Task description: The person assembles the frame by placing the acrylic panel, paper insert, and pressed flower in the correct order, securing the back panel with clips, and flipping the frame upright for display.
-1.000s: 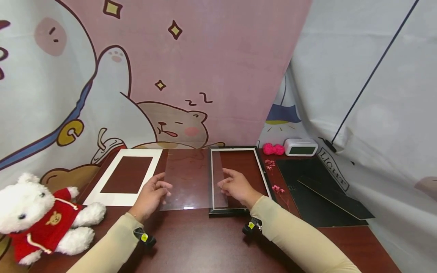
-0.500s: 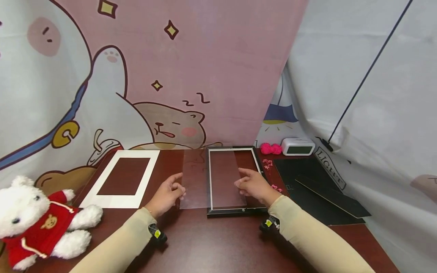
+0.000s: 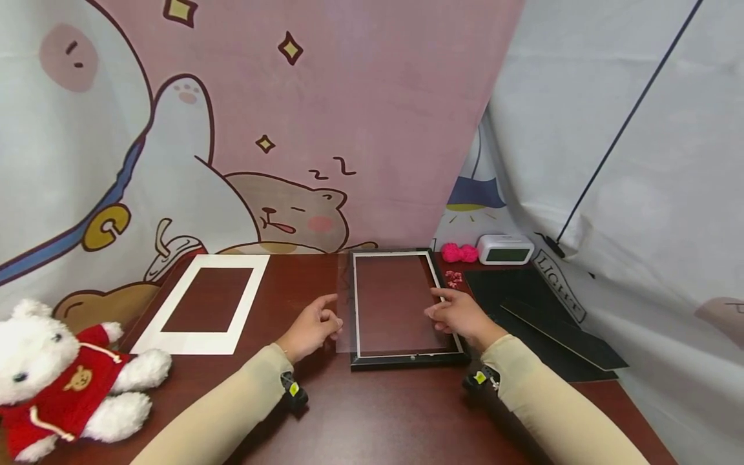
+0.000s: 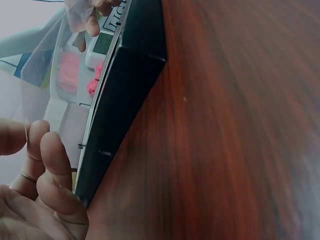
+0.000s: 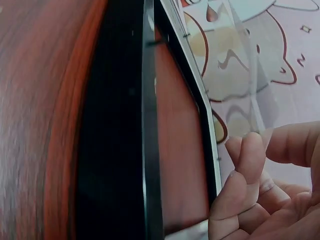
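A clear, thin rectangular sheet [image 3: 344, 323] spans my two hands, above a black picture frame [image 3: 401, 363] with a white inner lip. My left hand [image 3: 310, 328] pinches the sheet's left edge between thumb and fingers, just left of the frame. At the opposite edge, my right hand [image 3: 465, 318] pinches the sheet over the frame's right side. In the left wrist view the sheet [image 4: 37, 65] stands apart from the frame [image 4: 120, 90] below it. The right wrist view has the sheet's edge [image 5: 255, 100] between thumb and fingertips, above the frame [image 5: 115, 150].
Left of the frame lies a white mat board [image 3: 197, 342] with a cut-out window. A plush bear [image 3: 87, 381] in red sits at far left. To the right are a black backing board [image 3: 523, 361] with a raised flap [image 3: 564, 332], pink flowers [image 3: 453, 279], a pink bow-shaped bundle [image 3: 459, 252] and a clock [image 3: 504, 250].
Both hands have moved right together with the clear sheet. It overlapped only the frame's left part before and now covers most of its opening. The frame has stayed put.
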Demonstrator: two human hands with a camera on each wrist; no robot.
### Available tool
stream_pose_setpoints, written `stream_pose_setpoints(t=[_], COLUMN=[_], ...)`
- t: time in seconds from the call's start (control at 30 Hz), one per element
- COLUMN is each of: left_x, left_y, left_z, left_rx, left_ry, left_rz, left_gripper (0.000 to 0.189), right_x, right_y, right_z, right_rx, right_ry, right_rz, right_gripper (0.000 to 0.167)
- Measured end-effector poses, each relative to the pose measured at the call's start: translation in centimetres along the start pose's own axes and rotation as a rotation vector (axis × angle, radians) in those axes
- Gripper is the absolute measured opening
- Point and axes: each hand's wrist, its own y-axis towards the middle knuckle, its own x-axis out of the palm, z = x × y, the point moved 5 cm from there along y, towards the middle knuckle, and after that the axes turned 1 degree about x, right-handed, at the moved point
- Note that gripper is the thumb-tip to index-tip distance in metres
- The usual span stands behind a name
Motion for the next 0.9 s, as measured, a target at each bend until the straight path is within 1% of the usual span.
stream_pose_setpoints(t=[0.17, 0.37, 0.47, 0.57, 0.73, 0.8, 0.9], left_x=[1.3, 2.3, 2.6, 2.9, 3.1, 3.2, 3.2], left_y=[1.1, 1.9, 2.1, 2.4, 2.9, 3.1, 3.4], left_z=[0.2, 0.6, 0.7, 0.7, 0.4, 0.2, 0.3], left_rx=[-0.01, -0.016, -0.032, -0.037, -0.05, -0.059, -0.049], left_ry=[-0.007, 0.032, 0.045, 0.052, 0.051, 0.05, 0.05], left_rz=[-0.031, -0.042, -0.048, -0.054, -0.062, -0.057, -0.046], left_gripper=[0.066, 0.065, 0.066, 0.066, 0.066, 0.065, 0.065], right_x=[-1.0, -1.9, -2.2, -2.5, -2.8, -2.9, -2.9], right_y=[-0.1, -0.1, 0.1, 0.4, 0.7, 0.7, 0.7], right_z=[0.7, 1.4, 1.9, 2.2, 2.6, 2.7, 2.6], right_rx=[0.024, 0.071, 0.087, 0.082, 0.097, 0.108, 0.11], right_ry=[-0.006, -0.015, -0.02, -0.043, -0.081, -0.092, -0.106], right_rz=[0.024, 0.039, 0.049, 0.053, 0.072, 0.077, 0.076], right_gripper=[0.066, 0.066, 0.062, 0.059, 0.056, 0.054, 0.054])
